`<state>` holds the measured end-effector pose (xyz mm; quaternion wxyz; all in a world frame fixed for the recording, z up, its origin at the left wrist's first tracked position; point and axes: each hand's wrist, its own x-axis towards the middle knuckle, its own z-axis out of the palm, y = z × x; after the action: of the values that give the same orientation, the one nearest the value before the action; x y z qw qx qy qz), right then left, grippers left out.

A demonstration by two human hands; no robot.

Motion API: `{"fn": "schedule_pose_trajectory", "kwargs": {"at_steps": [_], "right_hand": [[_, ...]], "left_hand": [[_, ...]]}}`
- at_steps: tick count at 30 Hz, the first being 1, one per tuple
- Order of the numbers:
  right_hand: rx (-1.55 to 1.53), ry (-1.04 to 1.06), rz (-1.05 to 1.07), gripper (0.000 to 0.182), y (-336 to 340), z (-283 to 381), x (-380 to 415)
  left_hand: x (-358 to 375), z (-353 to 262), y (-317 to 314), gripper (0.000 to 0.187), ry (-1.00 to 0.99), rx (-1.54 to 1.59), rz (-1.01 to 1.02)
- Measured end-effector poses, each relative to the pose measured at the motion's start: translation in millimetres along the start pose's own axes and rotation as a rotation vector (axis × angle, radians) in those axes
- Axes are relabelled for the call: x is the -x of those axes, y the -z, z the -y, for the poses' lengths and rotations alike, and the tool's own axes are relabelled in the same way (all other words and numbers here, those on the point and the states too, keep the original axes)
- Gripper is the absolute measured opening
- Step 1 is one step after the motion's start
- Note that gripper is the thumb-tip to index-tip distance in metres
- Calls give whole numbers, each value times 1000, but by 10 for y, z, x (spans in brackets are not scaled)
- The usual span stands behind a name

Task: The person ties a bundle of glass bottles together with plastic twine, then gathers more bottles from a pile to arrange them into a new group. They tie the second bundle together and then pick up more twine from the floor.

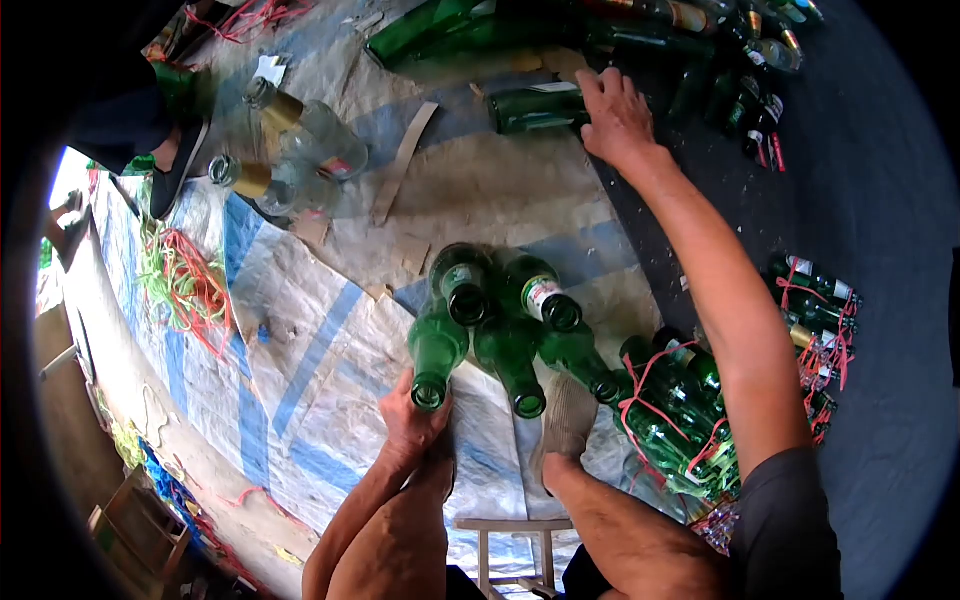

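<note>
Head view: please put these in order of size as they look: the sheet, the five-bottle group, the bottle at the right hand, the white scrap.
1. Sheet
2. Five-bottle group
3. Bottle at the right hand, partly covered
4. White scrap

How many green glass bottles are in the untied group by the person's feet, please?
5 visible: upper-left bottle, upper-right bottle, lower-left bottle, lower-middle bottle, lower-right bottle. Others may be hidden underneath or behind.
</note>
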<state>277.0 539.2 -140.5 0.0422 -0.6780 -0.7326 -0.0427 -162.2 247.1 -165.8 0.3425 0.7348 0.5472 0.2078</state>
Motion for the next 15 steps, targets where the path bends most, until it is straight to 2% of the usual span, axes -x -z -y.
{"fn": "schedule_pose_trajectory", "kwargs": {"at_steps": [6, 7, 9, 15], "right_hand": [[64, 3, 29, 56, -146, -273, 295], [68, -22, 59, 50, -178, -326, 344], [75, -32, 157, 48, -191, -455, 390], [-90, 11, 362, 41, 58, -573, 615]], "left_hand": [[81, 67, -52, 25, 95, 31, 27], [70, 33, -49, 20, 93, 23, 16], [23, -32, -32, 12, 85, 3, -13], [16, -55, -6, 13, 56, 8, -28]]}}
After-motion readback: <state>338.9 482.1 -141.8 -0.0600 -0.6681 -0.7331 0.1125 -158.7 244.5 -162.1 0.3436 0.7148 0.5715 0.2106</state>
